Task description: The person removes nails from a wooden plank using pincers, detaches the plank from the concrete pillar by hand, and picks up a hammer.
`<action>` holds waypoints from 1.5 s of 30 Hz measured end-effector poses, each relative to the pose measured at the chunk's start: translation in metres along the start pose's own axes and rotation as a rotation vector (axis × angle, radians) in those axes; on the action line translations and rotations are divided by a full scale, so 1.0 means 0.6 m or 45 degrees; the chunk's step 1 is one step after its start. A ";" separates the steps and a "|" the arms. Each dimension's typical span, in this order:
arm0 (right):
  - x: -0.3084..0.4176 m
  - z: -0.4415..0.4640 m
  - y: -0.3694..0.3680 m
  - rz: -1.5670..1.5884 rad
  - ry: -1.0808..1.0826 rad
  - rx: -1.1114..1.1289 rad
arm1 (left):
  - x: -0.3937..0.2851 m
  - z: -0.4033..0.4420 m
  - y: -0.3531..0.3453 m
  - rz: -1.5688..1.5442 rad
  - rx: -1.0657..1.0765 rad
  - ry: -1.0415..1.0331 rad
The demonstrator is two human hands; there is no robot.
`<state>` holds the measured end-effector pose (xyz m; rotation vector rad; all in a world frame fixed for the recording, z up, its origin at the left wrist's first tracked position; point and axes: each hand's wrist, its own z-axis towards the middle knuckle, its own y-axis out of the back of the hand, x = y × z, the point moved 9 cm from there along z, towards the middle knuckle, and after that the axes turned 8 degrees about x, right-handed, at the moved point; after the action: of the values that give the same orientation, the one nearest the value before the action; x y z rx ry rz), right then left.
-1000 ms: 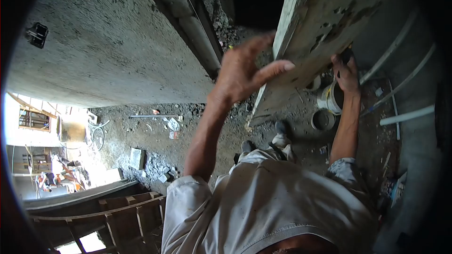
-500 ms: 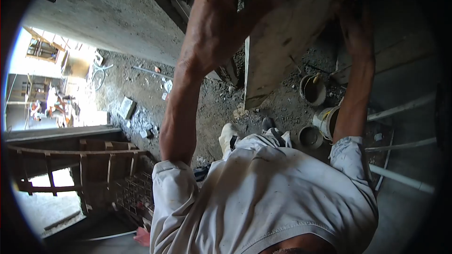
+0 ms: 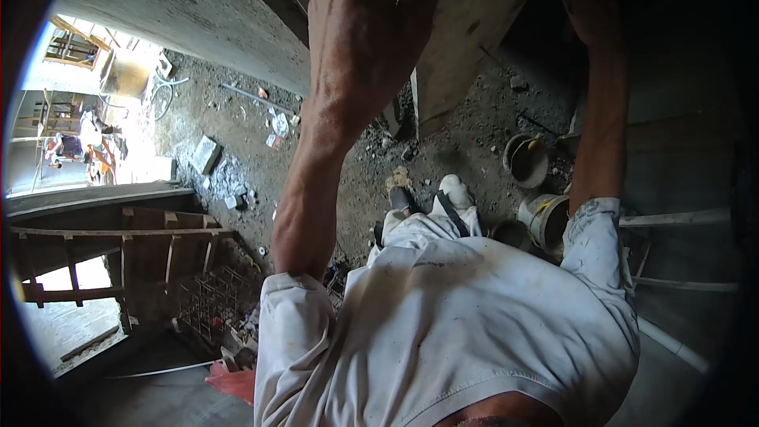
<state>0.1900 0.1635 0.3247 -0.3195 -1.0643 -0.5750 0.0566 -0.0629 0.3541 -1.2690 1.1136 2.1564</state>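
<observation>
A large flat board [image 3: 466, 47] with mortar-like smears and a pale edge hangs in front of me at the top of the head view. My left hand [image 3: 368, 39] is closed round its left edge, the thumb lying toward its face. On the far side, in deep shadow, my right hand [image 3: 581, 8] grips the right edge. The upper part of the board and most of my fingertips are cut off by the frame or too dark to make out.
Rubble-strewn ground lies under my feet [image 3: 455, 190]. Buckets [image 3: 545, 217] and a tilted pail [image 3: 528, 162] stand at the right, near wooden poles [image 3: 680, 217]. A concrete wall [image 3: 190, 16] runs along the upper left. Broken blocks [image 3: 205, 156] and a wooden ladder-like frame [image 3: 126, 265] are at left.
The board and both hands have moved up in the view, so less of the board shows. My feet have changed places in a step; the other foot is now forward.
</observation>
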 end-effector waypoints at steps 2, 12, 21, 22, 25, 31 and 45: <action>-0.022 0.025 0.006 -0.012 -0.039 0.051 | -0.006 0.016 -0.004 -0.073 -0.020 -0.119; -0.073 0.133 -0.006 0.070 -0.013 0.313 | 0.039 0.067 -0.008 -0.052 -0.322 -0.165; -0.114 0.168 -0.084 0.465 0.163 0.600 | 0.050 0.042 0.013 0.167 -0.494 -0.184; -0.108 0.168 -0.092 0.535 0.179 0.629 | 0.053 0.039 0.015 0.168 -0.498 -0.167; -0.129 0.174 -0.098 0.515 0.149 0.651 | 0.061 0.033 0.020 0.204 -0.502 -0.138; -0.137 0.185 -0.109 0.558 0.163 0.659 | 0.079 0.030 0.029 0.259 -0.525 -0.041; -0.148 0.189 -0.123 0.590 0.204 0.713 | 0.076 0.027 0.025 0.247 -0.541 -0.083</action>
<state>0.0324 0.1872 0.2959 -0.0195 -0.9122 0.1191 0.0148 -0.0616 0.3258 -1.2904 0.8039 2.6628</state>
